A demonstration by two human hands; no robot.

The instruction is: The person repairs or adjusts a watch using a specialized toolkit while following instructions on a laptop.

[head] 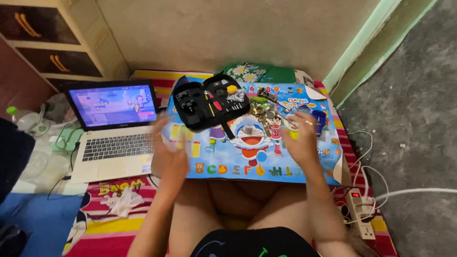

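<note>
- Left hand (170,151) is up over the near left corner of the surface (223,157), fingers spread wide, holding nothing; it's blurred, so finer detail is lost.
- Right hand (300,138) hovers over the right side of the same surface, fingers spread open and empty too, also blurred.
- The surface is a low one with a bright cartoon top, a blue cat figure in the middle and coloured letters along the near edge.
- Between the two hands and a little farther off lies an open black tool case (209,102), tilted, with small tools strapped inside; a yellow-tipped one and a red-handled one show.
- Just right of the case, a heap of small metal bits (266,112) sits far of the right hand, close to its fingertips; whether they touch, I cannot tell.
- A dark blue cup (320,120) stands just beyond the right hand, at the right edge.
- Left of the surface, an open laptop (114,128) glows with a colourful screen, near the left hand.
- Near right on the floor, a white power strip (358,209) with cables plugged in.
- Bare knees show under the near edge, on a striped mat (114,209).
</note>
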